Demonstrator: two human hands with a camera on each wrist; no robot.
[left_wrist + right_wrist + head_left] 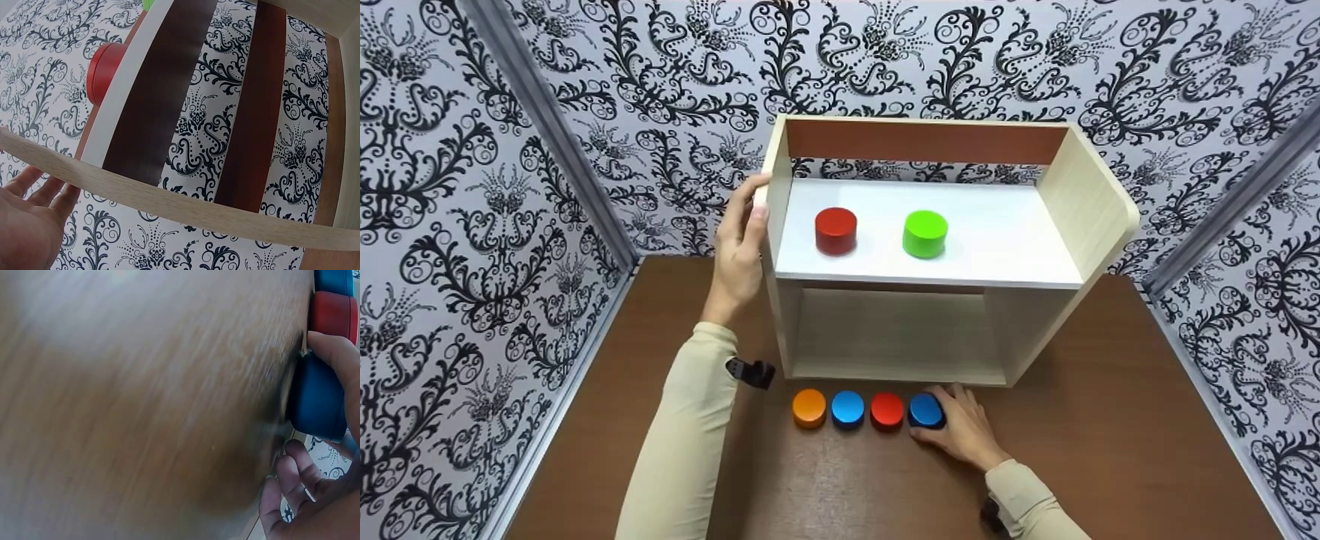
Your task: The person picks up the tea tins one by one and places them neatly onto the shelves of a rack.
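Observation:
My right hand (964, 427) grips a dark blue round lidded container (925, 410) at the right end of a row on the table. Its thumb lies along the near side and the fingers reach round the far side. In the right wrist view that blue container (318, 398) stands between thumb and fingers. My left hand (741, 247) touches the left side panel of a small wooden shelf unit (1099, 202), its thumb at the front edge. In the left wrist view the left fingers (46, 194) lie fairly straight against the panel's outside, their tips partly hidden.
Left of the held container stand a red (886, 411), a light blue (847, 409) and an orange container (809, 408). On the white upper shelf (997, 225) are a red (836, 230) and a green container (925, 233). Patterned walls (885, 60) surround the brown table (1110, 420).

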